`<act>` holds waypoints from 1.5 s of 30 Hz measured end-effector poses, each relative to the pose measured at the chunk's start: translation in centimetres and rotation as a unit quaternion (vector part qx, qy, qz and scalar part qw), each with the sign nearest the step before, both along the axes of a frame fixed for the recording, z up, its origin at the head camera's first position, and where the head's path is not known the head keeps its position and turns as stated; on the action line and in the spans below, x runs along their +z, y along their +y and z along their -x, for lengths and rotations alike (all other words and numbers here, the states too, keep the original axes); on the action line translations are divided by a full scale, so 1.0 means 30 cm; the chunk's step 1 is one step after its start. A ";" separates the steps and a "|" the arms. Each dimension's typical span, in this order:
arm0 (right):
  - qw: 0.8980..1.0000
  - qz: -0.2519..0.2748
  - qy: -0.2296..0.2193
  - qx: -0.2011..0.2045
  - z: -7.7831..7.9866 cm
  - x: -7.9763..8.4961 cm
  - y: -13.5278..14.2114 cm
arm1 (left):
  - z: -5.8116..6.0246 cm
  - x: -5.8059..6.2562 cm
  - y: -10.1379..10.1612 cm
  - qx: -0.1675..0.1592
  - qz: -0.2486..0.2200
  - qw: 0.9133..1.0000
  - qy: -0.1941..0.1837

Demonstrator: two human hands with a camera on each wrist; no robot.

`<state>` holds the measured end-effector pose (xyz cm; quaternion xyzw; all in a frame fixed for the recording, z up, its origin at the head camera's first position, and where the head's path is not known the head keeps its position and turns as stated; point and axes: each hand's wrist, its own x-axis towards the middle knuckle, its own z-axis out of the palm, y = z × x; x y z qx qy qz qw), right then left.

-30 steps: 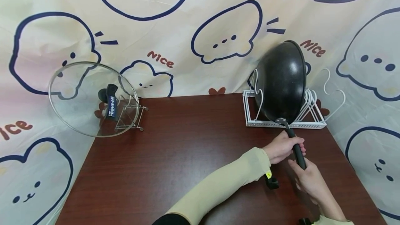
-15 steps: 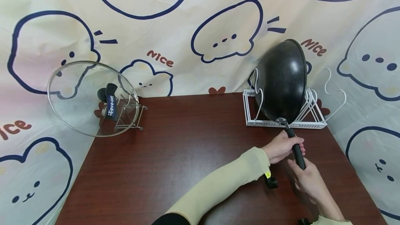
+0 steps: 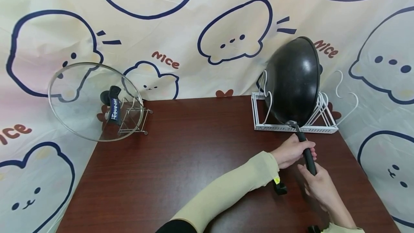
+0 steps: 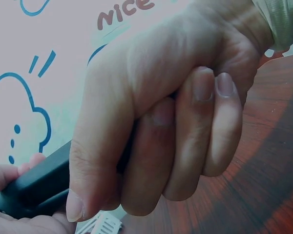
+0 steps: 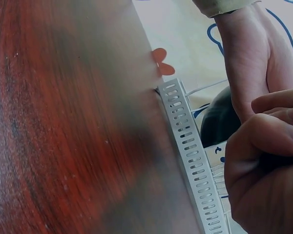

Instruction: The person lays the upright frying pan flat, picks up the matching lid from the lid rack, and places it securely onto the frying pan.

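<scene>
A black wok (image 3: 292,82) stands on edge among the hooks of a white rack (image 3: 291,128) at the back right, its rounded underside facing left and toward me. Its black handle (image 3: 309,155) slants down toward the front. My left hand (image 3: 292,152) grips the handle near the metal joint; in the left wrist view its fingers (image 4: 188,141) curl tightly round it. Lower down, my right hand (image 3: 323,186) holds the end of the handle, thumb lying along its left side. The right wrist view has the wok mostly hidden behind both hands.
A glass lid (image 3: 81,118) with a black knob leans upright in a small wire stand (image 3: 143,123) at the table's back left. The brown table (image 3: 181,161) stretches between stand and rack. A patterned cloth (image 3: 181,39) hangs right behind.
The wok has risen slightly and leaned a little to the right within the rack. Both hands keep their hold on the handle.
</scene>
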<state>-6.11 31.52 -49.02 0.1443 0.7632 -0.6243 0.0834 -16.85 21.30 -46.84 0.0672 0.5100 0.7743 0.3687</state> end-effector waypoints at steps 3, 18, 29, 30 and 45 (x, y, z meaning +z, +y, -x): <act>1.000 0.001 0.002 -0.003 -0.002 -0.001 -0.002 | -0.002 0.002 -0.003 -0.002 0.001 1.000 0.001; 1.000 0.005 0.010 -0.011 -0.010 0.028 -0.006 | -0.003 0.029 -0.011 -0.015 0.012 1.000 0.005; 1.000 0.016 0.020 -0.016 -0.017 0.041 -0.017 | -0.009 0.041 -0.016 -0.010 0.005 1.000 0.001; 0.999 0.017 0.021 -0.017 -0.018 0.042 -0.018 | -0.009 0.042 -0.016 -0.010 0.003 1.000 0.002; 0.999 0.022 0.038 -0.030 -0.019 0.045 -0.024 | -0.009 0.058 -0.018 -0.013 0.002 1.000 0.005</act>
